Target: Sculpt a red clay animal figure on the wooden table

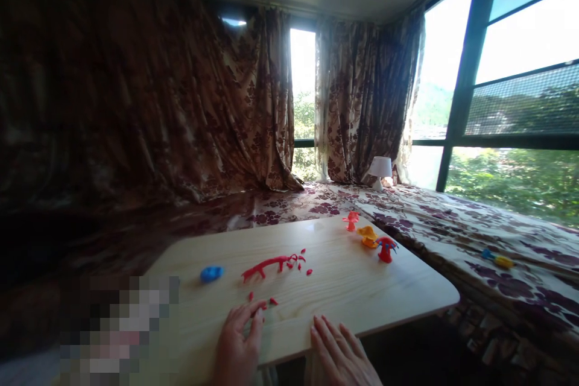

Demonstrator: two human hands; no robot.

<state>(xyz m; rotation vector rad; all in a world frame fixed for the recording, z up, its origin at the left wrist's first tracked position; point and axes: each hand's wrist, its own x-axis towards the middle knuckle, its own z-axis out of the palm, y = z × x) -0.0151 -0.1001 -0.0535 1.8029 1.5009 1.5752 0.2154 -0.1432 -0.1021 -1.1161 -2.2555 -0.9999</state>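
Observation:
My left hand (pixel 240 341) is over the near side of the pale wooden table (pixel 335 289), its thumb and forefinger closed on a small red piece (pixel 264 307) that their tips partly cover. Two more red bits lie just beyond those fingertips. My right hand (pixel 339 353) rests flat at the table's near edge, fingers stretched out, holding nothing. Farther in lies a red branch-like shape (pixel 266 265), which looks like modelling clay, with several small red leaf-like pieces (pixel 309 272) around its right end. A blue lump (pixel 211 274) sits left of it.
Along the right back of the table stand a pink-red figure (pixel 351 221), a yellow one (pixel 368 236) and a red one with blue bits (pixel 386 249). A blue-and-yellow object (pixel 497 259) lies on the flowered cloth at right. Behind is a white lamp (pixel 380 169). A blurred patch covers the lower left.

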